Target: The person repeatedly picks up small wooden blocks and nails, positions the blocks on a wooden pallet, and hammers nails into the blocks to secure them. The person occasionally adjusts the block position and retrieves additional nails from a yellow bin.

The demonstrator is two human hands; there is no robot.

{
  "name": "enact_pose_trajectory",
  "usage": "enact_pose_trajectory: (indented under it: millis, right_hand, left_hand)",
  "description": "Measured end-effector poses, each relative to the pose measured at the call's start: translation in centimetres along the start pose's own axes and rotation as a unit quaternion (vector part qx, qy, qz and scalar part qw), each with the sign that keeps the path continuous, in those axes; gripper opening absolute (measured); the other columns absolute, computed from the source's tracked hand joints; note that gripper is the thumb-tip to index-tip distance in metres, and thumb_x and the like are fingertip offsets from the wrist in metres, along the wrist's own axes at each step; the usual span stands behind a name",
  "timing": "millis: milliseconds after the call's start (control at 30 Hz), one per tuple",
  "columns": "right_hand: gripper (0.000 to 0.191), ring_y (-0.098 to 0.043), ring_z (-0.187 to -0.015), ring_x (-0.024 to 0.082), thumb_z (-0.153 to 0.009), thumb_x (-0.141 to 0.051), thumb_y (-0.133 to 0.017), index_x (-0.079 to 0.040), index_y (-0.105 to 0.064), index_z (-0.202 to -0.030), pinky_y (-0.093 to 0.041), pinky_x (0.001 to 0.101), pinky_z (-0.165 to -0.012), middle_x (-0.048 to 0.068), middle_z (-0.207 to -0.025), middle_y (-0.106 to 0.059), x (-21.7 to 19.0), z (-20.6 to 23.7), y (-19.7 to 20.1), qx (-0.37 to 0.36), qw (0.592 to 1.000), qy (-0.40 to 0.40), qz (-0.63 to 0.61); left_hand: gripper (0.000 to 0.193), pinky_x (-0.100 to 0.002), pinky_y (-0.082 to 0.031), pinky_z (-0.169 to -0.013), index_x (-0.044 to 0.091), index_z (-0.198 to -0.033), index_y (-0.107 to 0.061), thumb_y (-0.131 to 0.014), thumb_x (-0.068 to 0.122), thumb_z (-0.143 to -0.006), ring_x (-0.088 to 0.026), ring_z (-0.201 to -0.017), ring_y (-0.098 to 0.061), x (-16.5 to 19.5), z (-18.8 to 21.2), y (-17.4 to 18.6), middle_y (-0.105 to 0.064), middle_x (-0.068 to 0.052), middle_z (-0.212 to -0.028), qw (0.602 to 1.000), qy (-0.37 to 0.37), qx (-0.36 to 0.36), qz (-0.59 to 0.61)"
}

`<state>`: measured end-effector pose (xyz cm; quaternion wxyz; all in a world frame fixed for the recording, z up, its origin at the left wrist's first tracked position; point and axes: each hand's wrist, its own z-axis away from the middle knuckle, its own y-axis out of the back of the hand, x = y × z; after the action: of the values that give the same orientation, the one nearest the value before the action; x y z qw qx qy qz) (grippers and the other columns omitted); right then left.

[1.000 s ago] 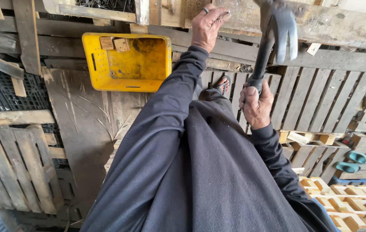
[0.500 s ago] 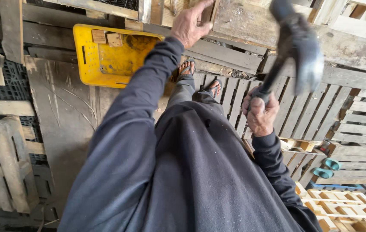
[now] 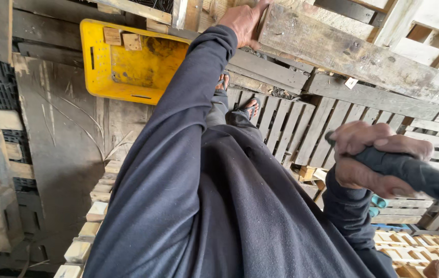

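While the left hand steadies a weathered grey plank, the right hand clenches a black handle.

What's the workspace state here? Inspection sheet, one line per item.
Surface: wooden pallets underfoot, slatted, worn.
Job's things: weathered plank; dark tool handle, head out of frame.
Clutter: yellow plastic tray holding two wood blocks; loose blocks on the floor at lower left.
Hands: left hand on the plank's end; right hand gripping the handle.
Cables: nothing seen.
Surroundings: stacked pallets all around; a bare foot at lower right.
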<state>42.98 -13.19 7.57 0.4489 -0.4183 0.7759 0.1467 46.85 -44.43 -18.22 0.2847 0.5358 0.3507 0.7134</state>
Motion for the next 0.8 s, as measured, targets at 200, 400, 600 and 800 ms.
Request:
enact_pose_trajectory:
  millis: [200, 400, 600, 800]
  right_hand:
    - [0.034, -0.051, -0.050, 0.010, -0.108, -0.044, -0.058, -0.011, -0.056, -0.098, -0.048, 0.0259, -0.043, 0.001, -0.069, -0.055, 4.7, 4.7, 0.1, 0.014, 0.761, -0.592, 0.263]
    - [0.056, -0.057, -0.053, 0.018, -0.104, -0.062, -0.046, -0.012, -0.058, -0.127, -0.050, 0.0325, -0.048, 0.010, -0.081, -0.063, 0.0, -0.2, 3.4, 0.065, 0.985, -0.138, 0.084]
    - [0.060, -0.062, -0.064, 0.022, -0.103, -0.061, -0.049, -0.002, -0.056, -0.109, -0.053, 0.0343, -0.057, 0.014, -0.083, -0.065, 1.9, -0.6, 2.8, -0.080, 0.983, -0.088, 0.141]
    - [0.026, -0.050, -0.055, 0.014, -0.111, -0.031, -0.054, -0.006, -0.060, -0.105, -0.038, 0.0305, -0.049, 0.003, -0.071, -0.055, 4.2, 1.4, 2.9, -0.030, 0.808, -0.529, 0.258]
  left_hand:
    - [0.124, -0.038, -0.057, -0.057, 0.014, -0.159, -0.011, -0.089, 0.059, -0.073, -0.026, -0.055, -0.061, 0.5, -0.6, 0.3, -0.057, -0.014, -0.066, 0.999, 0.007, -0.020, -0.040]
    - [0.125, -0.036, -0.058, -0.058, 0.012, -0.164, -0.008, -0.088, 0.057, -0.079, -0.026, -0.057, -0.063, 0.3, -0.3, 1.1, -0.061, -0.016, -0.068, 0.997, 0.045, -0.047, -0.036]
    - [0.127, -0.039, -0.058, -0.066, 0.016, -0.162, -0.009, -0.092, 0.049, -0.073, -0.031, -0.060, -0.065, 0.4, -0.4, 0.9, -0.064, -0.015, -0.072, 0.999, 0.038, -0.031, 0.002]
    - [0.126, -0.047, -0.055, -0.081, 0.014, -0.155, -0.015, -0.096, 0.050, -0.066, -0.037, -0.083, -0.067, 0.3, -0.9, 1.3, -0.067, -0.022, -0.090, 0.999, 0.023, 0.022, -0.038]
